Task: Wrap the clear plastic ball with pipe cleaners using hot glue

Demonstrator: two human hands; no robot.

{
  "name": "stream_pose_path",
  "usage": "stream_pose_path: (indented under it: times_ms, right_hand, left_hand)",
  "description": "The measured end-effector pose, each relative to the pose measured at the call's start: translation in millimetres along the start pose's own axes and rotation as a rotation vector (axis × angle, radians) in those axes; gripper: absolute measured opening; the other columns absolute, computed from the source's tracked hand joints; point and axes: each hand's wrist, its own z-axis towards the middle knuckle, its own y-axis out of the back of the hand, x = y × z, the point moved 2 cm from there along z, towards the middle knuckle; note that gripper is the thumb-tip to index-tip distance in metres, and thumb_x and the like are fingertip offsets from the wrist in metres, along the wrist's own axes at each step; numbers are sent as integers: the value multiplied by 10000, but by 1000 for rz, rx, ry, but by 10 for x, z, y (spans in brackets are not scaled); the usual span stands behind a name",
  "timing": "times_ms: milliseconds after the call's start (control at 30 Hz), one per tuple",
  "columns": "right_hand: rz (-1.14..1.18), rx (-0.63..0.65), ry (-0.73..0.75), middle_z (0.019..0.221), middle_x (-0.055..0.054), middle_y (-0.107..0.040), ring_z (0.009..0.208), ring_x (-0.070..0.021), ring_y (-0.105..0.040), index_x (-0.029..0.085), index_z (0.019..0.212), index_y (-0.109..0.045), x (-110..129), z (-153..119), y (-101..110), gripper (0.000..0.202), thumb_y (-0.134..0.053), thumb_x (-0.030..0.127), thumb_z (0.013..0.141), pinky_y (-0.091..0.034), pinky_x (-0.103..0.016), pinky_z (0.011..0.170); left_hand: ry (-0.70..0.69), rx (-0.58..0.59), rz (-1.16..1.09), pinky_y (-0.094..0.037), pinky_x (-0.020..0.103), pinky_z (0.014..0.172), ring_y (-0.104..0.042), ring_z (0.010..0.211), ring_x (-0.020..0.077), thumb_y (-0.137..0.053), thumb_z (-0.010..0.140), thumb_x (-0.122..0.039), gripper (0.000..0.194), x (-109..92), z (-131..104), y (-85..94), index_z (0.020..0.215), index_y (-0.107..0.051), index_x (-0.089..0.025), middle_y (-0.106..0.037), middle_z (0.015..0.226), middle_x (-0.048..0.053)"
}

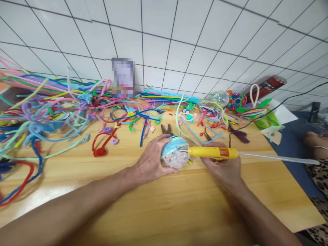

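Note:
A clear ball (176, 158), its upper half covered in blue and pale green pipe cleaner, sits in the grip of my left hand (153, 157), fingers over the top and thumb underneath. My right hand (225, 169) is wrapped round a yellow hot glue gun (212, 152). The gun's metal tip points left and meets the ball at the border between the covered and the bare part. From the gun's rear a long clear glue stick (279, 158) juts out to the right. Just behind the ball lie dark-jawed pliers (167, 130), their handles mostly hidden.
Heaps of coloured pipe cleaners (51, 126) cover the table's left and back. A red pipe cleaner coil (101, 152) lies nearer. Decorated balls (237, 100) and a red roll (269, 85) stand by the tiled wall. A black cord (282, 102) crosses the right. Another person's arm (317, 141) shows there.

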Motion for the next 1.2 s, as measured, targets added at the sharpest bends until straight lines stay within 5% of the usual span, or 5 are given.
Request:
stream_pose_path:
  times_ms: [267,900,1200]
  right_hand:
    - [-111,10,98,778,-2,-789,592,-183,-731,233,921,-739,-160,-67,84,165,-729,225,757,-578,-242,508]
    - [-239,-46,189,847,-15,-792,729,-227,-753,239,940,-719,-291,-136,66,184,-678,206,764,-643,-353,748]
    - [-241,-20,179,796,-7,-777,676,-216,-737,245,912,-717,-225,-127,73,170,-665,207,755,-632,-322,671]
  left_hand:
    - [-3,22,-18,-506,644,1182,-527,1475,415,-983,698,-527,1137,-21,-13,3,1576,-312,-257,-513,1555,220]
    - [-4,40,-1,-517,636,1182,-549,1465,409,-995,694,-472,1119,-38,2,21,1569,-332,-254,-534,1556,214]
    - [-3,32,-16,-510,637,1186,-550,1469,408,-986,703,-488,1118,-25,-5,7,1578,-327,-267,-533,1566,212]
